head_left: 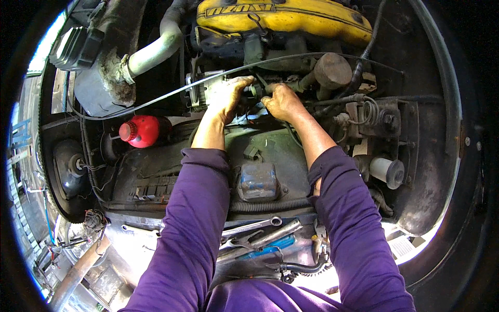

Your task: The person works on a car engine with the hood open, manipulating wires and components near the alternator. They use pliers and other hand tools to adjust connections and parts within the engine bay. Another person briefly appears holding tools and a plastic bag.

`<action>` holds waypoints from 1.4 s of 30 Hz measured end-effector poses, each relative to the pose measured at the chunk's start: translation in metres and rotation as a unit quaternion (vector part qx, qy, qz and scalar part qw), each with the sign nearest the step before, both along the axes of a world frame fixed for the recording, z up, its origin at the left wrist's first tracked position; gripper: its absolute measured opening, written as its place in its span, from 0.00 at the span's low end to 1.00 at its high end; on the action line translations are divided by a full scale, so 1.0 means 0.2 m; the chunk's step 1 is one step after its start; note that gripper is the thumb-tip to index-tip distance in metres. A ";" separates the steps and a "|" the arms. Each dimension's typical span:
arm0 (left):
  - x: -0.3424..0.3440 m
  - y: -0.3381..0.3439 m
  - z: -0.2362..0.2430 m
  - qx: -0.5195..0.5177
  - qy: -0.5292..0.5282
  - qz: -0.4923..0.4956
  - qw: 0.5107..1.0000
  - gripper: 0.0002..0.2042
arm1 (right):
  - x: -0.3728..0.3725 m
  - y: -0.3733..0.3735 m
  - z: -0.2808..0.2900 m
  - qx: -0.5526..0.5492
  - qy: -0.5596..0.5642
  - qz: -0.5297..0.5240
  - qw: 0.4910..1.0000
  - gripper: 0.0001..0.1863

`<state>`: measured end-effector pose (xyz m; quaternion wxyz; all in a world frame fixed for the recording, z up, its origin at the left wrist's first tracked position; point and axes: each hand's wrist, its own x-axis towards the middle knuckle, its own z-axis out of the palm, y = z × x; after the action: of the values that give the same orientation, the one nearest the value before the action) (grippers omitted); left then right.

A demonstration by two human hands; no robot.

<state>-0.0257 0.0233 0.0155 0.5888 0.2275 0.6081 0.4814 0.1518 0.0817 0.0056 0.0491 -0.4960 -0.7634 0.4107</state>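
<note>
Both my hands reach into an engine bay, below a yellow engine cover. My left hand lies against the right end of a silver, ribbed part that looks like an alternator. Its fingers curl round something dark there, and their tips are hidden. Close by on the right, my right hand is closed, knuckles up, with its fingers pointing toward the left one. What it grips is too small and dark to make out. A thin black cable arcs across the bay, just above both hands.
A red bottle stands left of my left forearm. A small box-shaped part sits between my forearms. Nearer me lie a wrench and other tools. A round capped canister rises at right, with a white-bodied filter below it.
</note>
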 end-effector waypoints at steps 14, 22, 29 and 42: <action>0.07 -0.02 -0.12 -0.079 0.421 -0.168 0.888 0.25 | -0.02 0.01 0.04 -0.055 0.044 -0.001 0.997 0.15; 0.02 -0.02 0.07 -0.044 0.037 -0.146 0.988 0.19 | 0.02 0.02 0.00 -0.020 -0.005 -0.014 1.000 0.17; 0.13 -0.04 0.01 -0.058 0.581 -0.132 0.801 0.21 | -0.01 0.02 0.04 -0.060 0.048 0.020 0.997 0.14; 0.10 -0.02 0.01 -0.099 0.581 -0.213 0.780 0.40 | 0.02 0.02 0.02 -0.051 0.007 -0.009 0.999 0.14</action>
<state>-0.0050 0.0184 0.0173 0.2306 0.5279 0.8154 0.0577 0.1555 0.0851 0.0106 0.0327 -0.5016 -0.7369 0.4520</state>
